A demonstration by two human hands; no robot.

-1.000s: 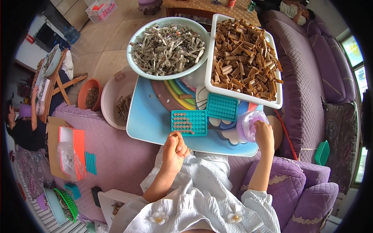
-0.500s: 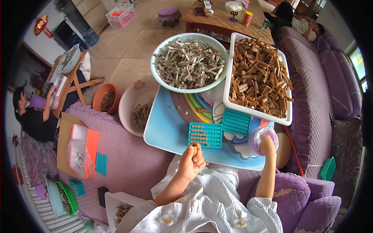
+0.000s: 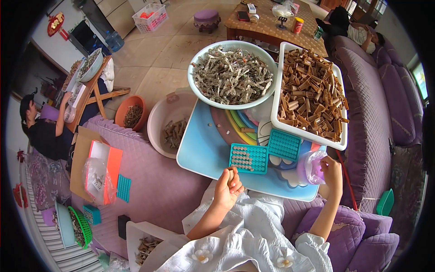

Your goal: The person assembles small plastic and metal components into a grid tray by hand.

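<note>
A small piece (image 3: 231,171) in the left hand (image 3: 226,190) is mostly covered, so its kind cannot be told. Whether the right hand (image 3: 333,173) grips anything at the clear bag (image 3: 318,157) is unclear, and the inside of the purple tub (image 3: 307,175) is hard to see. The bowl (image 3: 233,106) and tray (image 3: 312,135) hide the far edge of the blue table (image 3: 204,158), which hides part of the basin (image 3: 159,118). Bits (image 3: 217,125) on it are too small to name. White clothing (image 3: 235,235) overlaps the white box (image 3: 138,230); the lower edge cuts both. The coffee table (image 3: 253,28) runs off the top, and a co-worker's hand (image 3: 67,98) is too small to read
</note>
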